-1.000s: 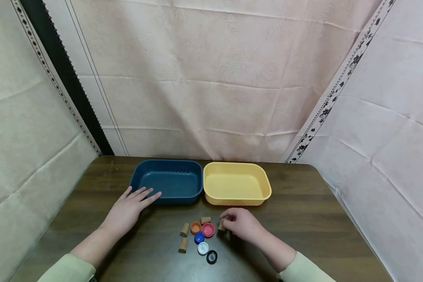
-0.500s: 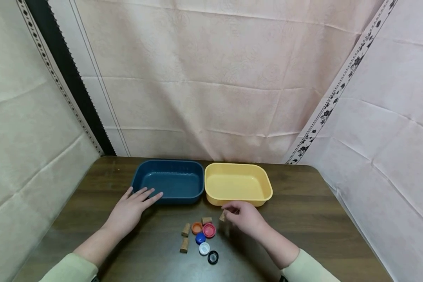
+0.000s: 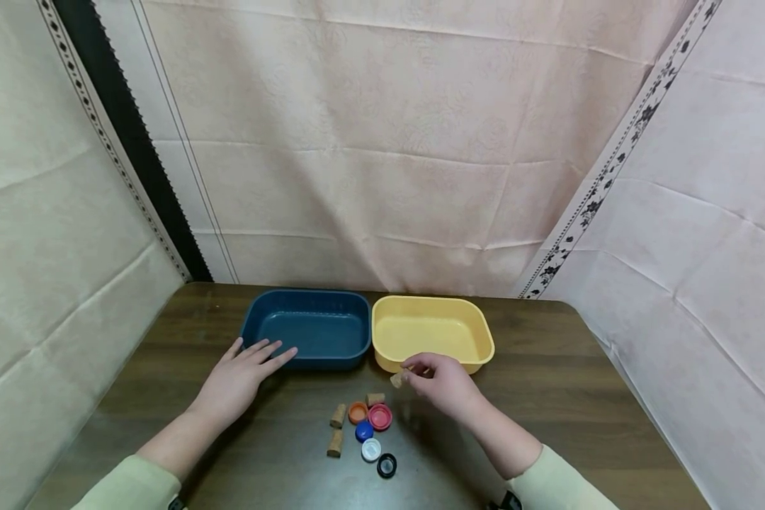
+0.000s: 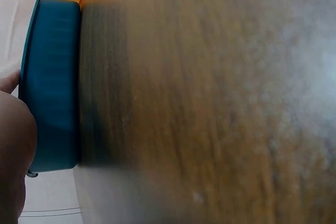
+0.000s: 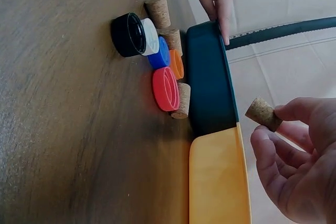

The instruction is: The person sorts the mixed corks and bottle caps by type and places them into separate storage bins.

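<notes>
Five bottle caps (image 3: 380, 417) and three corks (image 3: 334, 443) lie on a glossy brown wood-grain table (image 3: 567, 411), with a fourth cork (image 3: 397, 380) held above it.
Beyond them, the right hand (image 3: 445, 386) pinches that fourth cork, speckled tan, tilted and slightly tapered, between thumb and finger just in front of a yellow tub (image 3: 430, 329); the left hand (image 3: 234, 379) spreads its fingers at the rim of a blue tub (image 3: 321, 336) alongside. Creased pale cloth (image 3: 370, 177), with a black band (image 3: 140, 127) and dark-patterned borders (image 3: 618, 152), hangs behind and at both sides.
</notes>
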A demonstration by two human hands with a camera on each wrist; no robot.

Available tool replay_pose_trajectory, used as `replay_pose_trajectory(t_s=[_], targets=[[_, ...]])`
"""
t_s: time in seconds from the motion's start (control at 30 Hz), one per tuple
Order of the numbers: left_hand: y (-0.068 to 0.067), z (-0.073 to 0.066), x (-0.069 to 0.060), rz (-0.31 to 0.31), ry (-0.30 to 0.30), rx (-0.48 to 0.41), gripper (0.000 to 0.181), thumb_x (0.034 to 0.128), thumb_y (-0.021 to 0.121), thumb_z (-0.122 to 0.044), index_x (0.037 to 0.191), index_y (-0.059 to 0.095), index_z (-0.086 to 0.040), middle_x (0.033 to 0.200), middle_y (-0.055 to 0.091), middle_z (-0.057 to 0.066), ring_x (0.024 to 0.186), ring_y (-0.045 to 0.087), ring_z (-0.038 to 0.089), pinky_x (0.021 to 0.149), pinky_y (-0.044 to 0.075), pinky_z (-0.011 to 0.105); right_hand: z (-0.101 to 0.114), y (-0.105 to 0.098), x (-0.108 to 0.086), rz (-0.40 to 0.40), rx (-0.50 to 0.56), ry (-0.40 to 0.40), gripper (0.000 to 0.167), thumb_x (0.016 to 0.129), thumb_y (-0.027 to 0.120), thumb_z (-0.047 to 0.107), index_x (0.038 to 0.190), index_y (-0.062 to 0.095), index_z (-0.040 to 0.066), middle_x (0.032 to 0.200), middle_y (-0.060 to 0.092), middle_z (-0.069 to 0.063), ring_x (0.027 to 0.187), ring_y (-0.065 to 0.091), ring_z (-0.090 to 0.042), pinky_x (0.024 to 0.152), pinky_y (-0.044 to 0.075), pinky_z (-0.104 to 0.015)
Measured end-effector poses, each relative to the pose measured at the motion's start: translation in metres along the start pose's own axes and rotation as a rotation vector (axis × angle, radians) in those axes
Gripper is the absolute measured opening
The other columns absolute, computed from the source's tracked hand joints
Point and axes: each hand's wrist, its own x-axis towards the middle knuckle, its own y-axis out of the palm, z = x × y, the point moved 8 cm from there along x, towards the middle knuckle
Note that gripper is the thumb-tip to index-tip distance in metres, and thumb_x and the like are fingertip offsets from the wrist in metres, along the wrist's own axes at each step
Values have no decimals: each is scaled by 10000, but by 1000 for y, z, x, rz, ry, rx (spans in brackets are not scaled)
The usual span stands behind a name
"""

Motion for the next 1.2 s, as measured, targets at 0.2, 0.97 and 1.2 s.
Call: replay_pose_trajectory(t_s=[0.2,0.97,1.2], targets=[[0,0,0,-4,4,-2,901,791,615,221,1503,449,-306,1446,540,59,1341,478,309,1111,284,632,2,-1,4,-10,20,16,211,920,713,260,1108,737,165,914,694,52,797,626,-175,680,564,-297],[2,1,-1,-38,-4,21,903,789,639,196,1502,448,-325,1442,545,46,1327,498,288,1115,295,615,37,18,66,5,196,52,266,935,691,316,1126,727,134,969,709,-122,845,704,-322,741,596,-354],[5,3,0,-23,-16,23,892,811,629,183,1508,433,-338,1453,535,28,1336,490,271,1128,278,608,44,24,93,2,221,49,281,953,668,276,1159,707,88,992,700,-120,809,705,-248,754,596,-333]])
